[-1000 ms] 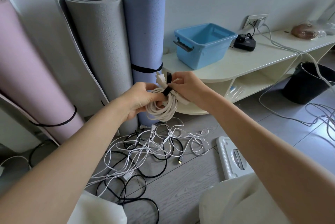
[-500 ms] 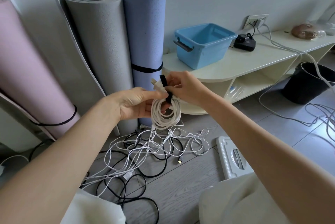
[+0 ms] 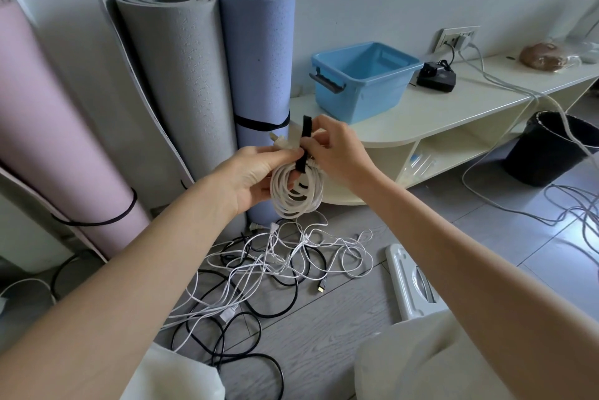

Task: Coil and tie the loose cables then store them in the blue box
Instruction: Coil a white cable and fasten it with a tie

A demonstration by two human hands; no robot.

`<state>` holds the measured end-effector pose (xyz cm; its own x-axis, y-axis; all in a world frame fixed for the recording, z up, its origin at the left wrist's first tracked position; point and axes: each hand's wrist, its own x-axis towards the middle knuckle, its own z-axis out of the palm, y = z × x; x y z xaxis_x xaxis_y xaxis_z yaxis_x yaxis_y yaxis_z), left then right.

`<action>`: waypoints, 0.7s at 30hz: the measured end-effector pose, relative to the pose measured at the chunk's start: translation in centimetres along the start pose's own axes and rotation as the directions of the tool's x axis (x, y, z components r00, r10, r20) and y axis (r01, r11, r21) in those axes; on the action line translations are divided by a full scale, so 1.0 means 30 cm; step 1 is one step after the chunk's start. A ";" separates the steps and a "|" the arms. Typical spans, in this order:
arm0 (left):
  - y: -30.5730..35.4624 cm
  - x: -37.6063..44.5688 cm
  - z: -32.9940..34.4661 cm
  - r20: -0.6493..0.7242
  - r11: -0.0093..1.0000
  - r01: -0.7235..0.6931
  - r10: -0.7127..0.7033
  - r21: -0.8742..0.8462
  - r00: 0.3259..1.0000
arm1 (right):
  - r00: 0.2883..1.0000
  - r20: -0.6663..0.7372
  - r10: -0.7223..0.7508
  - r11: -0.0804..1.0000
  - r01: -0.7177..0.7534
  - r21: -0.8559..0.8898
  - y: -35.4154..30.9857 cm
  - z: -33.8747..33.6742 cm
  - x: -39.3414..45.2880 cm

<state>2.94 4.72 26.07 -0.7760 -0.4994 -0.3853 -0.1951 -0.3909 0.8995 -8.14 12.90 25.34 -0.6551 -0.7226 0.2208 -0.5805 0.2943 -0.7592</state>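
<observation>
We hold one coiled white cable (image 3: 296,189) in mid-air, in front of the blue mat (image 3: 259,75). Left hand (image 3: 249,177) grips the coil near its top, fingers curled round the loops. Right hand (image 3: 334,153) pinches the black strap (image 3: 304,143), which runs over the top of the coil with its free end sticking up, so the tie looks unfinished. Blue box (image 3: 363,79) sits on the bench (image 3: 453,108) behind, apart from our hands; from here we see nothing in it. Loose cables (image 3: 269,273), white and black, lie tangled on the floor below the coil, none tied. Our judgement: first cable coiled, tie half done, nothing stored yet. Left: close the strap, drop the coil in the box, then do the whole floor pile.
</observation>
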 end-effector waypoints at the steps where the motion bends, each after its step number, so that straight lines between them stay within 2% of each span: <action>1: 0.001 0.002 -0.002 0.002 1.000 -0.011 0.011 -0.003 1.000 | 0.996 0.002 0.094 0.993 -0.094 0.071 0.004 0.002 0.006; 4: -0.011 0.009 -0.004 0.020 0.992 -0.080 0.078 0.102 0.997 | 0.930 0.169 0.327 0.917 -0.356 0.180 0.028 0.013 0.017; 6: -0.021 0.011 -0.004 0.031 0.969 -0.133 0.129 0.207 0.991 | 0.888 0.279 0.366 0.871 -0.433 0.234 0.041 0.018 0.010; 10: -0.024 0.016 -0.007 0.047 0.932 -0.200 0.195 0.303 0.980 | 0.865 0.333 0.376 0.776 -0.490 0.398 0.052 -0.011 0.001; 13: -0.033 0.022 -0.006 0.043 0.876 -0.261 0.267 0.406 0.963 | 0.834 0.401 0.378 0.761 -0.527 0.378 0.056 -0.030 0.001; 16: -0.044 0.022 0.001 0.040 0.850 -0.289 0.303 0.441 0.952 | 0.810 0.434 0.394 0.750 -0.556 0.359 0.056 -0.044 -0.002; 21: -0.051 0.017 -0.002 0.137 0.911 -0.219 0.182 0.348 0.974 | 0.815 0.432 0.387 0.754 -0.549 0.360 0.061 -0.041 -0.009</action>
<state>2.87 5.02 24.48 -0.8735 -0.4511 -0.1833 -0.2163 0.0223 0.9761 -9.61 14.42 24.65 -0.5491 -0.7453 -0.3783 0.0962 0.3932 -0.9144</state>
